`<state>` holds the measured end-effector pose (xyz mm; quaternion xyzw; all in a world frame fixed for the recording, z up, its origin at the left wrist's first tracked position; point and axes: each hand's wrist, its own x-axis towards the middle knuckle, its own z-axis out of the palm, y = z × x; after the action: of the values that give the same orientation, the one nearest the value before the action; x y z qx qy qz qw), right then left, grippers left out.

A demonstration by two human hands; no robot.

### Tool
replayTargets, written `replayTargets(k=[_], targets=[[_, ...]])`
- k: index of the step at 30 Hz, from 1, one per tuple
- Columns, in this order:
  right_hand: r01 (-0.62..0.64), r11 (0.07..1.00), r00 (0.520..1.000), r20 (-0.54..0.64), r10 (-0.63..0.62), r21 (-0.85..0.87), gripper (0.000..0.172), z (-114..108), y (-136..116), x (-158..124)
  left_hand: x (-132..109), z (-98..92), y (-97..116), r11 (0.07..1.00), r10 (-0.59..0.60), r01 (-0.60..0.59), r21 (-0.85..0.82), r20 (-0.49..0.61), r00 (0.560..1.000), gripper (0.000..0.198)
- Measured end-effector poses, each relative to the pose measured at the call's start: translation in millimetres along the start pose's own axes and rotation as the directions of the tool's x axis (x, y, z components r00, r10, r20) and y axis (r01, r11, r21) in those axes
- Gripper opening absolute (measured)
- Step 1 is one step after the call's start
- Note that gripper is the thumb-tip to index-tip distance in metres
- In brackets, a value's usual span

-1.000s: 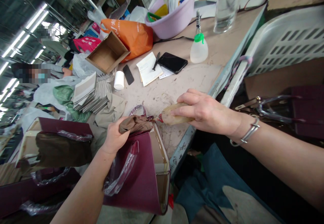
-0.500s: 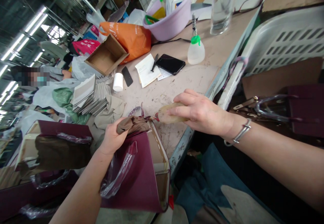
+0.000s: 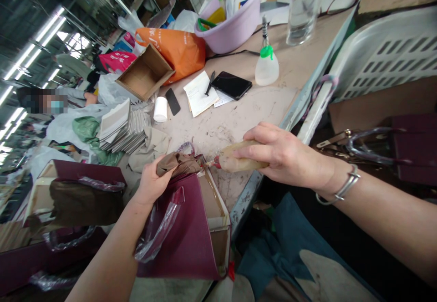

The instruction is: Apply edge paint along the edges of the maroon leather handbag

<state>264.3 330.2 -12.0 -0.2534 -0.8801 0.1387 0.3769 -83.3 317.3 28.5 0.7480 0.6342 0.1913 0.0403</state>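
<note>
A maroon bag [image 3: 191, 233] with a plastic-wrapped handle lies at the table's front edge, its open side showing beige board with a glossy brown line along it. My left hand [image 3: 153, 181] grips bunched brown lining [image 3: 180, 164] at the bag's top. In my right hand [image 3: 280, 154] is a yellowish squeeze bottle [image 3: 239, 157], held on its side. The bottle's red-ended tip points left, close to the bag's upper corner; whether it touches is too small to tell.
Left of the bag stands another maroon bag [image 3: 92, 172], below a stack of grey boards [image 3: 124, 129]. Farther back are a phone [image 3: 232, 85], a green-capped bottle [image 3: 267, 69], a purple basin [image 3: 232, 31] and a glass [image 3: 302, 15]. A white basket [image 3: 362, 56] is at right. A person [image 3: 51, 101] sits far left.
My right hand and the squeeze bottle have shifted right, away from the bag's corner. My left hand keeps its hold on the lining, nearly in place.
</note>
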Motion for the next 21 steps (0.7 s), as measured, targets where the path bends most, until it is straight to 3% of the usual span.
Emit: replayTargets(k=[5, 13, 21], targets=[[0.060, 0.998, 0.995, 0.088, -0.057, -0.027, 0.037, 1, -3, 2, 1, -0.9, 4, 1.000, -0.006, 0.006, -0.017, -0.009, 1.000, 0.032], [0.082, 0.984, 0.992, -0.085, -0.096, -0.159, 0.033, 13, 5, 9, 2, -0.9, 3, 0.998, -0.062, 0.062, -0.017, 0.003, 0.998, 0.032], [0.001, 0.994, 0.984, -0.178, -0.020, -0.107, 0.040, 3, 5, -4, 3, -4.5, 2, 0.999, -0.053, 0.053, -0.013, -0.018, 0.998, 0.032]])
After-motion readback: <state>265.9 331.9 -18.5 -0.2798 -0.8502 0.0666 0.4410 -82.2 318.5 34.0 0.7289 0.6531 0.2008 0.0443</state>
